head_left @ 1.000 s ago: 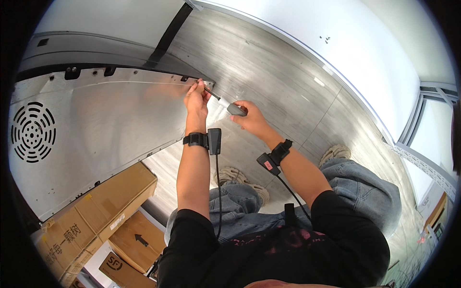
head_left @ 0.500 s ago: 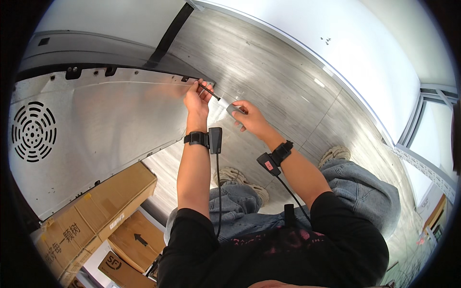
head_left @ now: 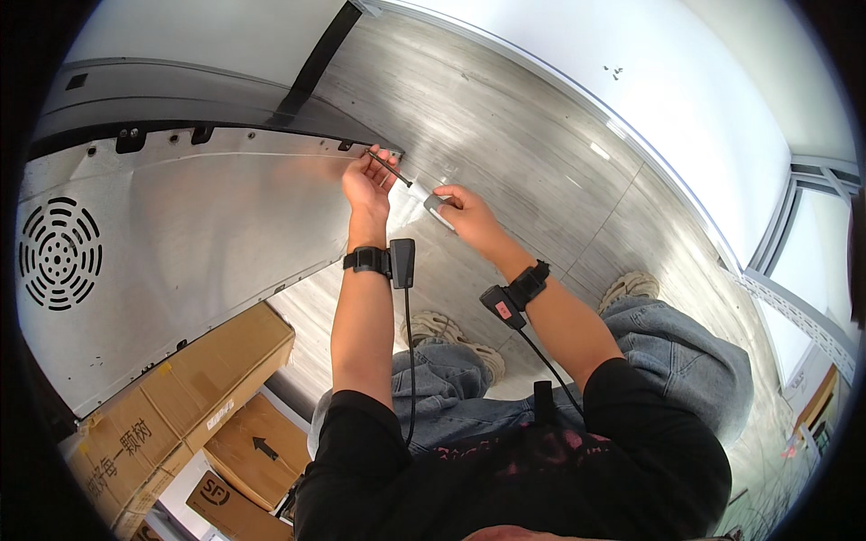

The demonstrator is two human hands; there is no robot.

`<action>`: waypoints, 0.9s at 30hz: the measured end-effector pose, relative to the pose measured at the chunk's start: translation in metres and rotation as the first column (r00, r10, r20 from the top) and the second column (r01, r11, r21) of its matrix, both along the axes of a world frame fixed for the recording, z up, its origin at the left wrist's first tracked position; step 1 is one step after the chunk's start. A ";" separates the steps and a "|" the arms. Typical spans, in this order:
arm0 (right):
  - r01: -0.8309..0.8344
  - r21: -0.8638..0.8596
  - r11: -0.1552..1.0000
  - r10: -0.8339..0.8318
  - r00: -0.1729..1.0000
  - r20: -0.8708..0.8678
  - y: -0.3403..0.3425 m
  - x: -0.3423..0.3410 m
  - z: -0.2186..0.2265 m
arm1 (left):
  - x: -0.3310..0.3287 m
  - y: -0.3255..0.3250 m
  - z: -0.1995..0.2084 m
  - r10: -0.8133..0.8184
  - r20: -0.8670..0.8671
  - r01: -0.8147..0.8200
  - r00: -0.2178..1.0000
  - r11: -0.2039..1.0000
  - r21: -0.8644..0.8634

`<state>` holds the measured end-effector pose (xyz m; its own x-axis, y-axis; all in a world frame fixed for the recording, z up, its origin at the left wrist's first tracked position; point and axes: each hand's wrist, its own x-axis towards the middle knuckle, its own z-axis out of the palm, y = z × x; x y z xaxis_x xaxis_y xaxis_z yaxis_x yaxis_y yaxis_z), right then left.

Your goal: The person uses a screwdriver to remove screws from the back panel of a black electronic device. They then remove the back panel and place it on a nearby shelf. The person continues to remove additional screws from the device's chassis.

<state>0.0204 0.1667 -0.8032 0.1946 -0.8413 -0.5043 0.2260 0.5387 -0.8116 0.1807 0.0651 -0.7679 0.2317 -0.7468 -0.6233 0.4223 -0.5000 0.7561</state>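
My right hand (head_left: pixel 465 215) grips a screwdriver with a thick grey-and-white handle (head_left: pixel 438 209). The tool's long dark shaft (head_left: pixel 391 169) slants up and left to the upper corner of a large metal panel (head_left: pixel 225 207). Beside that corner, my left hand (head_left: pixel 368 183) is palm up with its fingers loosely apart, right at the shaft's tip. The shaft passes across these fingers. Whether a screw sits at the tip is too small to tell.
The panel has a round vent (head_left: pixel 60 254) at its left and clips and holes along its dark upper edge. Below it lie cardboard boxes (head_left: pixel 194 365). A white wall (head_left: pixel 686 117) rises beyond the wood-look floor (head_left: pixel 505 117). Cables (head_left: pixel 411 361) hang from both wrist straps.
My left fingers have loosened from a pinch near the tip and spread a little. The screwdriver has barely moved, still in my right hand.
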 end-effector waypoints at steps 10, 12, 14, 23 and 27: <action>-0.054 -0.158 0.986 0.011 0.964 -0.265 0.005 0.006 0.001 | 0.001 0.005 -0.012 -0.016 0.127 0.019 0.992 1.000 -0.024; -0.071 -0.161 0.984 0.020 0.954 -0.299 0.006 0.005 -0.004 | 0.000 0.003 -0.013 -0.011 0.124 0.014 0.992 1.000 -0.024; -0.116 -0.078 0.990 0.098 0.974 -0.203 0.001 0.001 0.007 | 0.002 0.003 -0.014 -0.013 0.120 0.017 0.993 0.999 -0.031; -0.025 0.051 0.998 0.027 0.999 -0.025 -0.002 -0.004 0.017 | 0.001 0.003 -0.005 -0.020 0.137 0.027 0.990 0.999 -0.046; -0.029 -0.213 0.977 -0.034 0.957 -0.290 0.005 0.005 -0.008 | -0.005 0.000 0.002 -0.010 0.178 0.013 0.984 1.000 -0.018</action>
<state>0.0255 0.1713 -0.8117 0.0645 -0.9353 -0.3480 -0.0351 0.3464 -0.9374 0.1760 0.0655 -0.7658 0.3288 -0.7614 -0.5587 0.2743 -0.4891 0.8280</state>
